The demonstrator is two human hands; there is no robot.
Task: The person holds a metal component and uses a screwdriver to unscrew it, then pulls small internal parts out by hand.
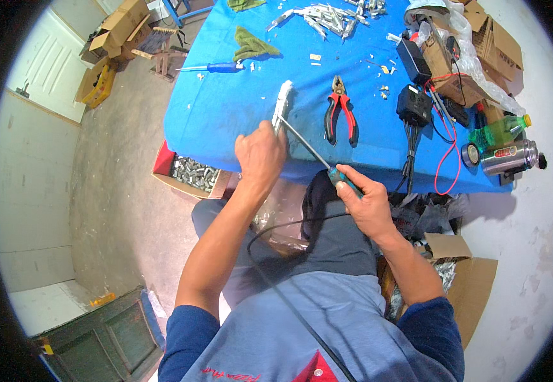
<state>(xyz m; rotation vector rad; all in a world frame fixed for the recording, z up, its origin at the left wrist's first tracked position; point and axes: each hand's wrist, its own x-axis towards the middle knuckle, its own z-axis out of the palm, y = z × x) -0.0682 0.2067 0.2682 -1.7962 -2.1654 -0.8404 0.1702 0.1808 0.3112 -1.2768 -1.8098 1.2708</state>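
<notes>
My left hand (260,153) is closed around the lower end of a narrow, white-and-grey elongated part (283,102), whose far end points away over the blue-covered table (206,121). In my right hand (367,202) is a screwdriver (308,146), gripped by its teal-and-dark handle. Its long metal shaft slants up and left, and the tip meets the side of the part just above my left fingers. Whether the tip sits inside a gap there is too small to tell. To the right of the part lie red-and-black pliers (331,118), jaws pointing away.
A blue-handled screwdriver (222,67) and a green cloth (251,44) lie further left. Similar parts (327,18) are heaped at the far edge. Black adapters (415,105) with cables, a green bottle (499,132) and a steel flask (509,158) stand right. A box of metal pieces (193,175) sits below left.
</notes>
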